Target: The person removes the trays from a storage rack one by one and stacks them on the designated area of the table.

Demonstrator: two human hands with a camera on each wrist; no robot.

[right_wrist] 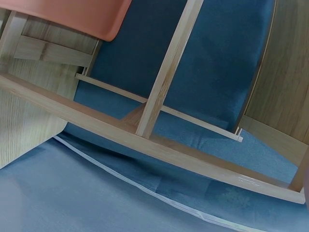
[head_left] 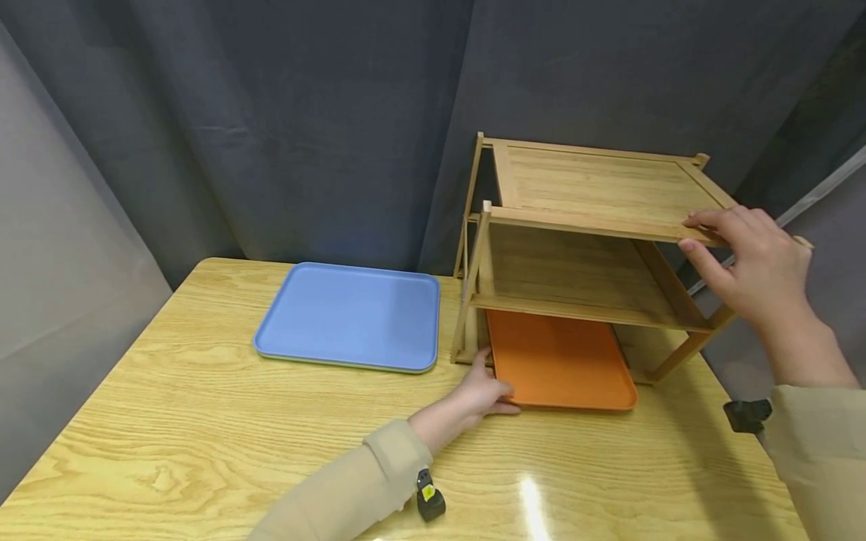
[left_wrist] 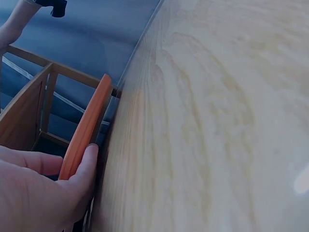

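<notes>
An orange tray [head_left: 560,361] lies on the table, its far half under the lowest shelf of a bamboo rack [head_left: 595,195]. My left hand [head_left: 497,394] pinches the tray's near left corner. The left wrist view shows my thumb [left_wrist: 89,159] against the orange tray's rim [left_wrist: 89,118], with my fingers on its other side. My right hand [head_left: 697,233] grips the front right corner of the rack's top shelf, fingers on top and thumb below. In the right wrist view only the rack's bars [right_wrist: 164,82] and a corner of the orange tray [right_wrist: 72,14] show.
A blue tray [head_left: 348,315] lies flat on the wooden table [head_left: 203,421], left of the rack. Dark curtains [head_left: 304,113] close off the back and sides. The rack stands near the table's right rear corner.
</notes>
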